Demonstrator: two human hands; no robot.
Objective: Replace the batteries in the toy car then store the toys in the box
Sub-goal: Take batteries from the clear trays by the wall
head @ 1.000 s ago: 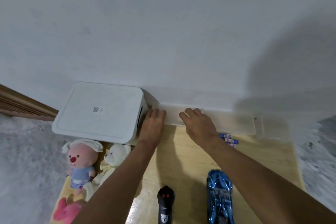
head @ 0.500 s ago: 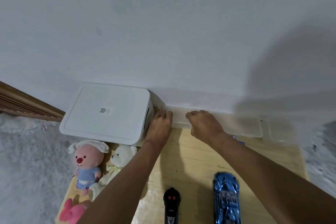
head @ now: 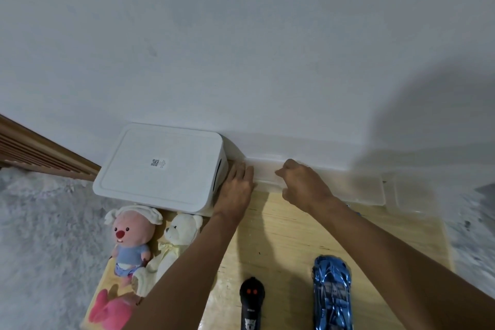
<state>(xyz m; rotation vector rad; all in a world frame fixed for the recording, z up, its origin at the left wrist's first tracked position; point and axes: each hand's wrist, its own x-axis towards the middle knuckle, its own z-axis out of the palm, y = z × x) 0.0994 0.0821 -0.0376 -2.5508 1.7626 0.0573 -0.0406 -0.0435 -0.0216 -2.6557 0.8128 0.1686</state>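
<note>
The low tabletop (head: pixel 284 236) is pale, glossy wood with visible grain, slick enough that things probably slide on it. At its far left the white storage box (head: pixel 160 166) stands lidded against the wall, smooth plastic with rounded corners. The left hand (head: pixel 235 190) lies flat with straight fingers at the box's right end, and a careless push there could shove the box into the plush toys (head: pixel 134 238), which are soft and fuzzy. The right hand (head: pixel 302 185) curls its fingers over the clear plastic tray (head: pixel 359 190) along the wall. The tray looks thin and shallow, so a one-sided grip might flex or drop it. The toy car (head: pixel 332 295), glossy metallic blue and streamlined, waits at the near edge beside the matte black remote (head: pixel 251 300), where a dropping forearm could knock it off.
</note>
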